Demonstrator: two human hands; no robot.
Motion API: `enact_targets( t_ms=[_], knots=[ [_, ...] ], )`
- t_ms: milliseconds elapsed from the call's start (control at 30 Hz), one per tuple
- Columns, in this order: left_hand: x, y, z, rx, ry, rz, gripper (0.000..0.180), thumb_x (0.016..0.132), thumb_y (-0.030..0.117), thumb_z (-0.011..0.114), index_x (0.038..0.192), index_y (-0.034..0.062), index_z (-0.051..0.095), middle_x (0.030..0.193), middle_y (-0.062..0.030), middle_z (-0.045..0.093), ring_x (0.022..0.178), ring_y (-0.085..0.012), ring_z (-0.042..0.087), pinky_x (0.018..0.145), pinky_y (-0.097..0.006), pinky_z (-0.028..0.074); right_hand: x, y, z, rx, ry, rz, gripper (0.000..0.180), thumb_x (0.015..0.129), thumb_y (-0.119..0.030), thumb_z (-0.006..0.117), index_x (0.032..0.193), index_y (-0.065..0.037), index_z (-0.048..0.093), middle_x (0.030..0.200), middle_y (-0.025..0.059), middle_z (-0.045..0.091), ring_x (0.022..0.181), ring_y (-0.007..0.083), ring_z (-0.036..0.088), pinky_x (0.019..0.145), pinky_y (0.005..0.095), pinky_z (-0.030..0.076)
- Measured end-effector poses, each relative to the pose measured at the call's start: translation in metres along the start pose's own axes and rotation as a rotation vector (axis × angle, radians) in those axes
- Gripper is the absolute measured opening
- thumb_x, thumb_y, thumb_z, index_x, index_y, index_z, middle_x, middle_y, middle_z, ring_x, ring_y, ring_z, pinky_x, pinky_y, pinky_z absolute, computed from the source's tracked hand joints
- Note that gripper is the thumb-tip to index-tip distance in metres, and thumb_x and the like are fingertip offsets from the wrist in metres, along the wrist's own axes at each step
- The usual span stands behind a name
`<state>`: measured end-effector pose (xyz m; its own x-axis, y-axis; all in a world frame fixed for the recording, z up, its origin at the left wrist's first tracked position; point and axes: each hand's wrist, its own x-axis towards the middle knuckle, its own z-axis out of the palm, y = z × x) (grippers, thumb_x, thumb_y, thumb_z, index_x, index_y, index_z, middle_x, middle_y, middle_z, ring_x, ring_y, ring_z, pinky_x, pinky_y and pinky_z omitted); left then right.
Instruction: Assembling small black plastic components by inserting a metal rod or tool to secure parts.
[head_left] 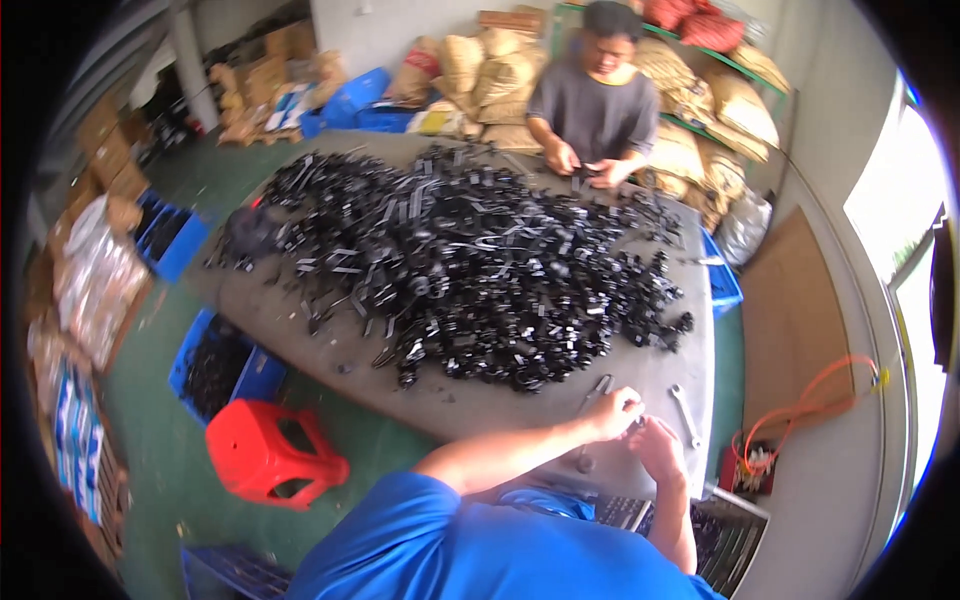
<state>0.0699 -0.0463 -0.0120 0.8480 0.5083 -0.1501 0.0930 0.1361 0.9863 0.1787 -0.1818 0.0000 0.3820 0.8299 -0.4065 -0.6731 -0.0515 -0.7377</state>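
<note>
Close to the table's near right edge, my left hand [614, 412] and my right hand [657, 448] meet with their fingers pinched together. Between the fingertips is something small and dark that I cannot make out. A metal wrench [686, 415] lies on the grey table [645, 368], just right of my hands. Under my left wrist a long metal tool [601, 385] is partly hidden, so its kind does not show. Beyond my hands spreads a large heap of small black metal parts [500, 265], some of them flat strips.
Across the table a person [598, 95] handles a small dark part. A red plastic stool [270, 452] and a blue crate of black parts [222, 368] stand at the left. Below me is a metal-framed tray [735, 540]. An orange hose [800, 408] hangs by the right wall.
</note>
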Motion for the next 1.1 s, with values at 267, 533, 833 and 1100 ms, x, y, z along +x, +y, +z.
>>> enact_targets(
  t_ms=[267, 533, 833, 1100],
  knots=[
    [0.006, 0.003, 0.01, 0.005, -0.028, -0.005, 0.025, 0.094, 0.026, 0.058, 0.107, 0.0042, 0.056, 0.079, -0.0063, 0.061, 0.053, -0.0125, 0.06, 0.045, -0.027, 0.051, -0.003, 0.002, -0.028, -0.005, -0.104, -0.012, 0.011, 0.093, -0.005, 0.057, 0.102, 0.001, 0.059, 0.091, 0.0112, 0.064, 0.077, 0.0204, 0.065, 0.071, 0.031, 0.056],
    [0.015, 0.0, 0.017, 0.092, -0.068, -0.108, 0.027, 0.095, 0.024, 0.057, 0.112, 0.0039, 0.055, 0.08, -0.0067, 0.06, 0.053, -0.0107, 0.057, 0.046, -0.025, 0.05, 0.002, 0.01, -0.03, 0.079, 0.049, -0.081, 0.01, 0.091, -0.001, 0.059, 0.1, -0.002, 0.061, 0.086, 0.0079, 0.064, 0.075, 0.0181, 0.065, 0.073, 0.0312, 0.057],
    [0.03, 0.0, 0.021, -0.02, 0.001, -0.211, 0.029, 0.094, 0.026, 0.058, 0.11, 0.0026, 0.054, 0.078, -0.0077, 0.061, 0.053, -0.0117, 0.057, 0.043, -0.026, 0.049, 0.004, 0.005, -0.023, -0.11, 0.196, -0.276, 0.016, 0.084, 0.003, 0.063, 0.099, -0.003, 0.059, 0.09, 0.0068, 0.063, 0.079, 0.0157, 0.064, 0.075, 0.0291, 0.054],
    [0.032, -0.013, 0.018, 0.562, 0.063, 0.094, 0.037, 0.086, 0.025, 0.065, 0.112, 0.0016, 0.054, 0.092, -0.0157, 0.066, 0.085, -0.0252, 0.065, 0.076, -0.038, 0.051, 0.013, 0.005, -0.028, -1.305, 0.361, -0.663, 0.035, 0.075, 0.003, 0.062, 0.11, -0.002, 0.06, 0.101, 0.0124, 0.065, 0.094, 0.026, 0.063, 0.085, 0.0335, 0.05]
  ],
)
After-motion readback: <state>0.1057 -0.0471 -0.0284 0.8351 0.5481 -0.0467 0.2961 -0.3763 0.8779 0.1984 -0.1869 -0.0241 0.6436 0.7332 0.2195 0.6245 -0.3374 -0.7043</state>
